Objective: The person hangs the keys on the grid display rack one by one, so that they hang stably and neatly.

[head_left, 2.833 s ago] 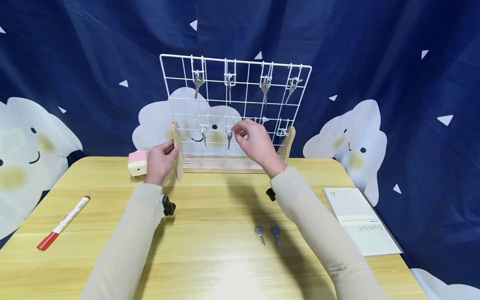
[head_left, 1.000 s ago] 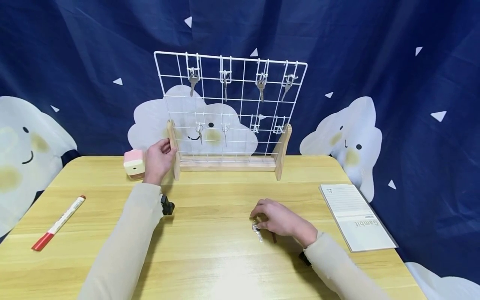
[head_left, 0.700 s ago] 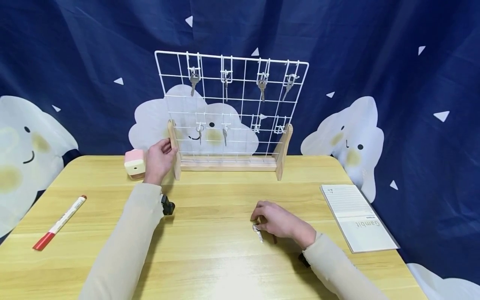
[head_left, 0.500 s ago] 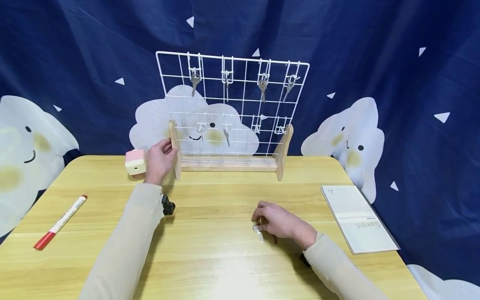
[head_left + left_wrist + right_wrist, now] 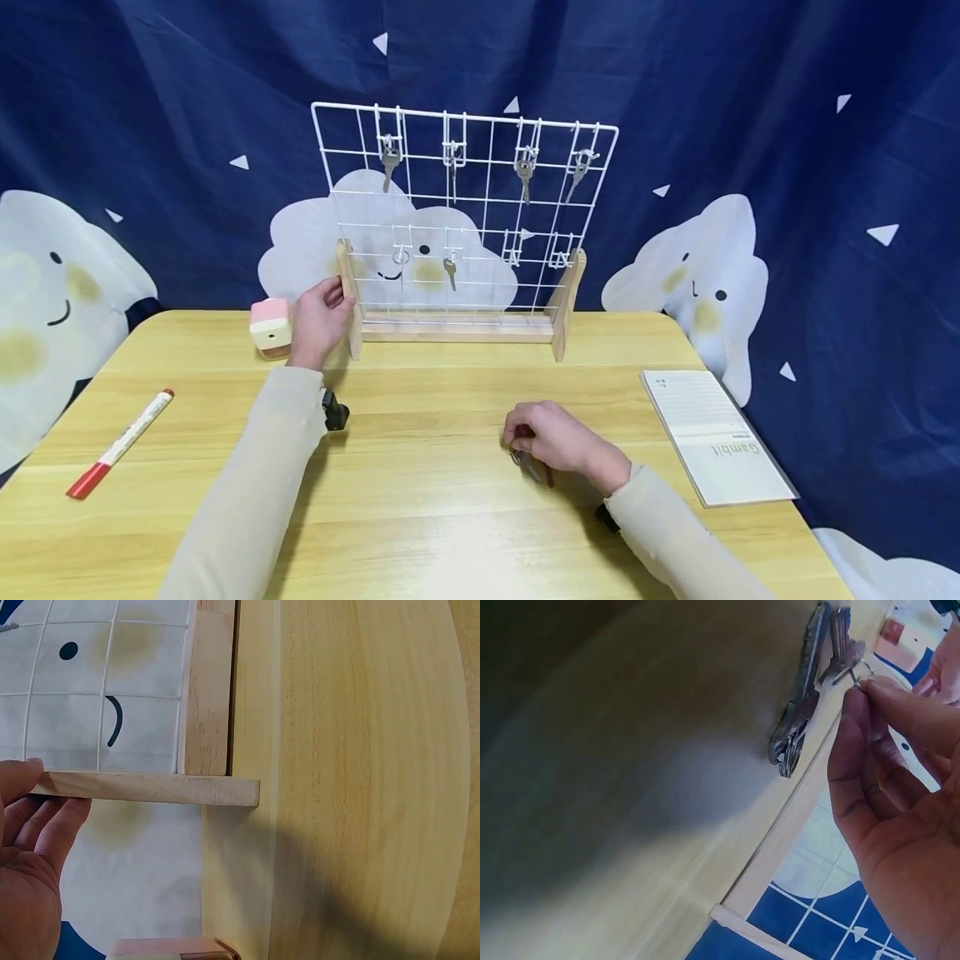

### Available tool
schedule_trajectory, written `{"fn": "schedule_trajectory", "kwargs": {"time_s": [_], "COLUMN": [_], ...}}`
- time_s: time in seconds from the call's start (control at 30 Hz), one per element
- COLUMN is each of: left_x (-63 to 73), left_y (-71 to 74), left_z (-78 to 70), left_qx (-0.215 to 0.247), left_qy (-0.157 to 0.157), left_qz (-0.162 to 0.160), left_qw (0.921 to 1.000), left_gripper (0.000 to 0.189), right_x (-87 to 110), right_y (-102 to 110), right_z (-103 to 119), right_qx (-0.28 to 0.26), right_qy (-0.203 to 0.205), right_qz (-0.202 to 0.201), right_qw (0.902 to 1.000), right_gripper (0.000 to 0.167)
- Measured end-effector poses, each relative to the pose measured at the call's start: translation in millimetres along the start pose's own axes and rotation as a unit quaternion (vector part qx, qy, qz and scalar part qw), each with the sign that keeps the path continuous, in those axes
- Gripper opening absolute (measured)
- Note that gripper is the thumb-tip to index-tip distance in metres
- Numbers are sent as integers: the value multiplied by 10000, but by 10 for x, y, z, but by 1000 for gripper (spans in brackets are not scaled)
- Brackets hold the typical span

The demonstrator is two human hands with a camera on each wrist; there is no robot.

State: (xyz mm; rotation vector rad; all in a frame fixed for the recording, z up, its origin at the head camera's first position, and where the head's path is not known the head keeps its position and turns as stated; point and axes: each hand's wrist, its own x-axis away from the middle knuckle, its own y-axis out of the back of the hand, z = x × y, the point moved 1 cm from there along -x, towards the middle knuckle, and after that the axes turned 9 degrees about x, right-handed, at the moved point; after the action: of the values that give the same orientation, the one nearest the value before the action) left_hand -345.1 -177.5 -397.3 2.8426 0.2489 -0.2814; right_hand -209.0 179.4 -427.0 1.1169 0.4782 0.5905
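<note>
In the head view my left hand (image 5: 321, 323) grips the left wooden post (image 5: 349, 300) of a white wire rack (image 5: 480, 117); the left wrist view shows thumb and fingers on opposite sides of that post (image 5: 150, 787). Low over the front of the table, my right hand (image 5: 553, 435) pinches the ring of a small metal key (image 5: 531, 468). In the right wrist view this key (image 5: 841, 646) hangs out from the ring at thumb and fingertip. A second key (image 5: 801, 701) with its own ring lies on the tabletop close beside it, partly covered by the hand in the head view.
Keys such as one upper key (image 5: 390, 160) and one lower key (image 5: 450, 273) hang from rack hooks; two lower right hooks (image 5: 558, 259) hold none. A pink-and-cream sharpener (image 5: 271, 325) stands beside my left hand. A red marker (image 5: 120, 444) lies left, a notepad (image 5: 718, 437) right.
My right hand has come down from the rack's lower row to the keys on the table. Over the last half second the pinched key has swung rightward. My left hand stays at the post.
</note>
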Motion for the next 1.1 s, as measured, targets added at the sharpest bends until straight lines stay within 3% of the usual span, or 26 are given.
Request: {"fn": "schedule_trajectory", "kwargs": {"time_s": [0.7, 1.1], "left_x": [16, 14], "left_y": [2, 11], "left_z": [-13, -8], "left_qx": [26, -27], "left_qy": [-132, -159], "left_qz": [44, 29], "left_qw": [9999, 9999], "left_gripper": [48, 47], "right_x": [-59, -155], "right_y": [326, 476], "right_z": [25, 11], "right_qx": [-429, -123], "right_qy": [123, 216], "right_qz": [-648, -1186], "right_qw": [9969, 9926], "right_gripper": [13, 14]}}
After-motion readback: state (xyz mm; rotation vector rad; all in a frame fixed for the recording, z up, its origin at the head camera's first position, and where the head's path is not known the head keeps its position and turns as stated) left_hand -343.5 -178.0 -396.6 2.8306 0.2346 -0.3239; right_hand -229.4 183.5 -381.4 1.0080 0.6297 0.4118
